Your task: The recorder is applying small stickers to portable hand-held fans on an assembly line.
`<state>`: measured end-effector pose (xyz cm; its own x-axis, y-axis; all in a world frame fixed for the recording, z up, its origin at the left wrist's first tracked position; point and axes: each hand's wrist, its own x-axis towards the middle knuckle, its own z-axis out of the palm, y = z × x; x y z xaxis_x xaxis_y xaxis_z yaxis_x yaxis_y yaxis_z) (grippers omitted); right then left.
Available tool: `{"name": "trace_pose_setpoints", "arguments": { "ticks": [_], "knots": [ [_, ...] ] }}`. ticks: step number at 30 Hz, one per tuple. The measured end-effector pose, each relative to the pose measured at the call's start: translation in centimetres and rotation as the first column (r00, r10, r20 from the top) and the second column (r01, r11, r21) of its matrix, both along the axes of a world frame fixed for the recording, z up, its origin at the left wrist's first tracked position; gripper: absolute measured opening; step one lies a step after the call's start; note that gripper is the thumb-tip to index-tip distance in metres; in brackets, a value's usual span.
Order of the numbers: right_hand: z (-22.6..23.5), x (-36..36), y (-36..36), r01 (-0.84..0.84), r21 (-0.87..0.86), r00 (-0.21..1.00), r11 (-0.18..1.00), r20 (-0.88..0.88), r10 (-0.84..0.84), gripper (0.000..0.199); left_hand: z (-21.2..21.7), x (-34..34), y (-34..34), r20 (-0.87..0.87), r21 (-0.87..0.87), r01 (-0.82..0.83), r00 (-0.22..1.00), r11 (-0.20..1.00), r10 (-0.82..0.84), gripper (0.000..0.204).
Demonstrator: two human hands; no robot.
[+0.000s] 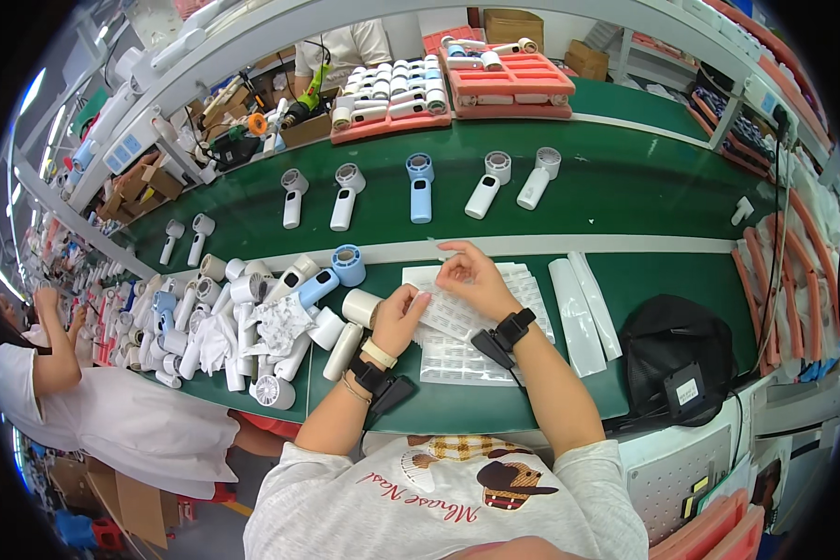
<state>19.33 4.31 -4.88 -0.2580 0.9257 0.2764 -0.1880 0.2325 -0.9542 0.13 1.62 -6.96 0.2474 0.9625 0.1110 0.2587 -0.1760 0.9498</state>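
Observation:
Both my hands are over sheets of small white stickers [467,365] on the green table. My left hand [399,319] is closed, thumb and fingers pinching the edge of the upper sticker sheet [450,315], which is raised at a slant. Just right of it, my right hand [476,283] has thumb and finger pinched together above that sheet; anything between them is too small to make out. Left of my left hand lies a pile of white handheld fans [273,392], with a light blue fan [348,265] on top and white cylinders beside my wrist.
Several fans, one of them blue [420,187], lie spaced along the green belt [616,191] beyond a pale rail. White plastic sleeves [579,322] and a black bag [677,359] are at right. Pink foam trays [509,84] stand at the back. A co-worker [112,420] is at left.

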Motion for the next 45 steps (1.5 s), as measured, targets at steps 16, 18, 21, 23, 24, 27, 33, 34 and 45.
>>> {"name": "trace_pose_setpoints", "arguments": {
  "ticks": [16,18,21,23,24,27,33,34,45],
  "knots": [
    [-2.8,2.2,2.0,-0.181,-0.400,0.720,0.898,-0.676,-0.156,0.034,8.1,1.6,7.4,-0.707,0.259,0.078,0.695,0.963,0.133,0.060],
    [-2.7,2.6,2.2,-0.225,-0.413,0.681,0.882,-0.714,-0.160,0.032,7.5,3.1,12.1,-0.773,0.097,-0.025,0.627,0.995,0.092,0.074],
    [-2.2,2.9,2.1,-0.281,-0.446,0.592,0.850,-0.778,-0.212,0.030,5.5,5.7,18.2,-0.755,-0.035,-0.137,0.652,0.990,0.063,0.090],
    [-2.0,3.0,1.8,-0.276,-0.455,0.526,0.847,-0.809,-0.263,0.031,4.8,8.3,20.2,-0.744,0.003,-0.172,0.658,0.985,0.117,0.092],
    [-1.8,3.1,1.8,-0.272,-0.455,0.491,0.848,-0.824,-0.285,0.031,5.1,9.5,20.7,-0.734,0.036,-0.197,0.660,0.980,0.160,0.094],
    [-2.2,3.7,1.8,-0.265,-0.409,0.446,0.873,-0.855,-0.265,0.028,5.0,13.5,21.0,-0.788,0.012,-0.187,0.603,0.982,0.125,0.091],
    [-2.9,4.5,1.7,-0.257,-0.282,0.335,0.924,-0.923,-0.188,0.027,5.3,18.0,20.5,-0.807,0.058,-0.052,0.586,0.997,0.078,0.077],
    [-2.9,4.4,1.9,-0.276,-0.262,0.329,0.925,-0.930,-0.165,0.027,4.9,18.4,20.5,-0.819,0.089,-0.027,0.566,0.996,0.089,0.074],
    [-2.0,3.5,2.4,-0.306,-0.267,0.339,0.914,-0.928,-0.158,0.027,4.3,13.7,22.7,-0.673,0.027,0.028,0.740,0.999,-0.002,0.067]
  ]
}}
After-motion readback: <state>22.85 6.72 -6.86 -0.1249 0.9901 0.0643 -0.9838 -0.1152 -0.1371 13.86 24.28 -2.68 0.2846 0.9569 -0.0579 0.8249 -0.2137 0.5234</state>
